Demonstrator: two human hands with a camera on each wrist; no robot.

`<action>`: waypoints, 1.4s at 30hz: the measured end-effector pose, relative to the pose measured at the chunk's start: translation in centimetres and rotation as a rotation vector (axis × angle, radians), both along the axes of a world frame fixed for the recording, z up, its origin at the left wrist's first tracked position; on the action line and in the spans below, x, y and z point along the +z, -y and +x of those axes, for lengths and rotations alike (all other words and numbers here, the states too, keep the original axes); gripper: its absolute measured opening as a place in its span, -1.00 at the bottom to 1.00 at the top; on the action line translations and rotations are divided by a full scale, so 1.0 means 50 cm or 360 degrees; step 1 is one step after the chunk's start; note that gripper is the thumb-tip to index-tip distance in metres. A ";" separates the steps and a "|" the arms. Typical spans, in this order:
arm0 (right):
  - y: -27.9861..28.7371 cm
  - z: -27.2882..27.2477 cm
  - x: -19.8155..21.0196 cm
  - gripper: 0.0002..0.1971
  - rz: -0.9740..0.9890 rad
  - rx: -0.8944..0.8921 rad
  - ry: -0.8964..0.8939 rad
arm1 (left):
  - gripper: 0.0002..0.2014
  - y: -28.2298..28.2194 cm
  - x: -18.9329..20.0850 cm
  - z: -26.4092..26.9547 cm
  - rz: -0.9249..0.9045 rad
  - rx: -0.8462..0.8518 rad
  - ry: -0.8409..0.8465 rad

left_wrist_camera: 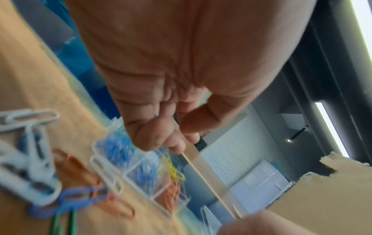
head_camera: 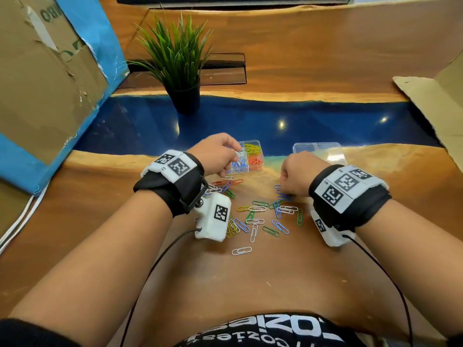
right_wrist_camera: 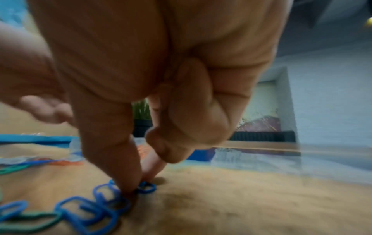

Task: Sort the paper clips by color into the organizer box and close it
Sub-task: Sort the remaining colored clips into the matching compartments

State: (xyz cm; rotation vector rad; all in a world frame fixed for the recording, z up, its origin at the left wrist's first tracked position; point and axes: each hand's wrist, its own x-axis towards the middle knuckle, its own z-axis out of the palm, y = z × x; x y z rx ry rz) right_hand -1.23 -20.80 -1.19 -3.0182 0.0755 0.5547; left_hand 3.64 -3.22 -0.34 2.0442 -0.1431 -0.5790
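The clear organizer box (head_camera: 259, 144) stands open past the loose clips, with yellow, orange, blue and white clips in separate compartments. Its clear lid (head_camera: 320, 150) lies to the right of it. My left hand (head_camera: 231, 152) hovers over the box's left side with fingers curled; a tip of a blue clip (left_wrist_camera: 155, 116) shows between them. My right hand (right_wrist_camera: 141, 182) is down on the wood, thumb and forefinger pinching a blue paper clip (right_wrist_camera: 145, 187) at the end of a cluster of blue ones (head_camera: 281, 194). Several loose clips (head_camera: 263, 216) of mixed colours lie between my wrists.
A potted plant (head_camera: 180, 71) stands behind the box on the blue resin strip. A big cardboard box (head_camera: 45, 83) is at the left, and a cardboard flap (head_camera: 431, 101) at the right. One white clip (head_camera: 241, 250) lies nearest me.
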 end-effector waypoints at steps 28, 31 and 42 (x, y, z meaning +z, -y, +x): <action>-0.088 0.076 0.060 -0.71 0.2159 -0.1203 -0.0285 | -0.48 -0.016 0.010 -0.007 0.0638 -0.0280 0.0486; -0.100 0.083 0.059 -0.70 0.2157 -0.1245 -0.0244 | -0.44 -0.016 0.016 -0.010 0.0720 -0.0376 0.0511; -0.101 0.081 0.070 -0.70 0.2109 -0.1320 -0.0310 | -0.48 -0.017 0.003 -0.011 0.0689 -0.0355 0.0515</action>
